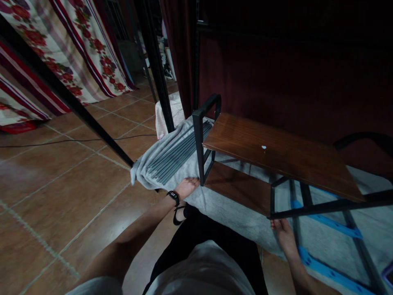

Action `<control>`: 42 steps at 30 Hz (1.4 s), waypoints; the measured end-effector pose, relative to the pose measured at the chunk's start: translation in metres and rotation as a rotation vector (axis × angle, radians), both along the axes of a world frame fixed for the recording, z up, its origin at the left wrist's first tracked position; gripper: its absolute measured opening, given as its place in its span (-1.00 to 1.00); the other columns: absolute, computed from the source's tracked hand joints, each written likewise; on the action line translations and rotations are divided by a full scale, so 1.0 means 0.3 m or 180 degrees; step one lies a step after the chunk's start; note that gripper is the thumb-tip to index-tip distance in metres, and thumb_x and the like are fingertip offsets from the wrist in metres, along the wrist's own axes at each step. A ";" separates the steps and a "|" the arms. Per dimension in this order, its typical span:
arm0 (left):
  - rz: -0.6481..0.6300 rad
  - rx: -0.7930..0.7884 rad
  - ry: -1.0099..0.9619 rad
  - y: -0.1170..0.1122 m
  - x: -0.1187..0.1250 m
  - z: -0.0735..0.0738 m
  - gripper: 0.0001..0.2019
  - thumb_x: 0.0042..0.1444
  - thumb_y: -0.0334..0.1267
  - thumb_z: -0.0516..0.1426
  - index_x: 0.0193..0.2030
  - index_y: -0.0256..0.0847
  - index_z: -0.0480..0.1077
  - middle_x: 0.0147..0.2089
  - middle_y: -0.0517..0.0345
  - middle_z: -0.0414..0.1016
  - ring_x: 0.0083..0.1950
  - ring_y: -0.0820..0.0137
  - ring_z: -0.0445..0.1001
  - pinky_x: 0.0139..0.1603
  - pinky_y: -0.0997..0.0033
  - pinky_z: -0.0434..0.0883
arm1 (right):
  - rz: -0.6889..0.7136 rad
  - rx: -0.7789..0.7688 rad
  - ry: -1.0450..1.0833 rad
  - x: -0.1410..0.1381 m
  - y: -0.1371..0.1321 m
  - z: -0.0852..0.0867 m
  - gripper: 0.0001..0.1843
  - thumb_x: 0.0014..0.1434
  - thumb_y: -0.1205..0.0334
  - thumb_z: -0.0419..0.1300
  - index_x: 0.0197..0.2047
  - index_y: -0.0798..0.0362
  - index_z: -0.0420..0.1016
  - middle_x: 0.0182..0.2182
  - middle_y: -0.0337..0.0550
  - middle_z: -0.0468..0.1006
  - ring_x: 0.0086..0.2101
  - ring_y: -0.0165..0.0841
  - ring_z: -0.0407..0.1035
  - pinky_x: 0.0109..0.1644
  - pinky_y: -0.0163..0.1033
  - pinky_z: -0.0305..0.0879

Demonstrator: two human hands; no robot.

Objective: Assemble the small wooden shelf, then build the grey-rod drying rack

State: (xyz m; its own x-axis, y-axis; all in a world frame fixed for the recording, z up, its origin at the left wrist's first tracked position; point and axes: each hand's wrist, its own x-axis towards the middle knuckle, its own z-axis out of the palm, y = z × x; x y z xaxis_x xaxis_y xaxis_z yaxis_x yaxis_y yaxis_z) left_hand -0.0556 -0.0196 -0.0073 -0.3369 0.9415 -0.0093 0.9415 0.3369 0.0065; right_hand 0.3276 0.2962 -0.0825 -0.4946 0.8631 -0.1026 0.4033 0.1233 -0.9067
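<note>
A small two-tier shelf with brown wooden boards and a black metal frame sits across a grey cloth in front of me. My left hand, with a black band on the wrist, grips the frame's lower left corner; its fingertips are partly hidden. Below the shelf's right end, my right hand has its fingers curled against the lower corner of the frame. Beside my left hand, a bundle of thin grey rods lies on the cloth. A small white speck marks the top board.
To the right lie black bars with blue strips. A slanted black pole crosses the left side, above the tiled floor. Floral curtains hang at upper left; a dark red curtain stands behind the shelf.
</note>
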 end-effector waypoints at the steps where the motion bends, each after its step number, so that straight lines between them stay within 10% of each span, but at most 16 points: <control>1: 0.0016 0.0004 -0.0041 -0.001 -0.001 -0.001 -0.70 0.31 -0.52 -0.13 -0.01 -0.25 0.37 -0.14 0.02 0.49 -0.13 0.30 0.44 -0.09 0.28 0.38 | -0.0007 -0.0017 0.0003 0.000 0.002 -0.001 -0.56 0.09 -0.23 0.17 -0.22 -0.03 0.45 -0.41 -0.17 0.54 -0.41 -0.25 0.44 -0.29 -0.12 0.43; 32: 0.0418 0.1104 -0.1076 0.001 -0.030 -0.071 -0.66 0.37 -0.21 -0.07 -0.15 -0.24 0.53 -0.10 -0.06 0.59 -0.08 0.27 0.58 0.01 0.26 0.50 | -0.0123 -0.0321 0.0388 -0.058 -0.055 0.060 -0.58 0.07 -0.24 0.17 -0.36 -0.03 0.41 -0.50 -0.23 0.46 -0.46 -0.30 0.34 -0.36 -0.17 0.31; 42: 0.0896 0.1618 -0.2298 0.028 -0.051 -0.065 -0.65 0.20 -0.02 0.02 -0.32 -0.18 0.54 -0.18 -0.02 0.59 -0.10 0.21 0.56 0.04 0.19 0.47 | -0.0454 -0.0091 0.0353 -0.095 -0.122 0.129 -0.63 0.12 -0.21 0.12 -0.37 -0.08 0.38 -0.56 -0.26 0.40 -0.45 -0.27 0.34 -0.35 -0.18 0.30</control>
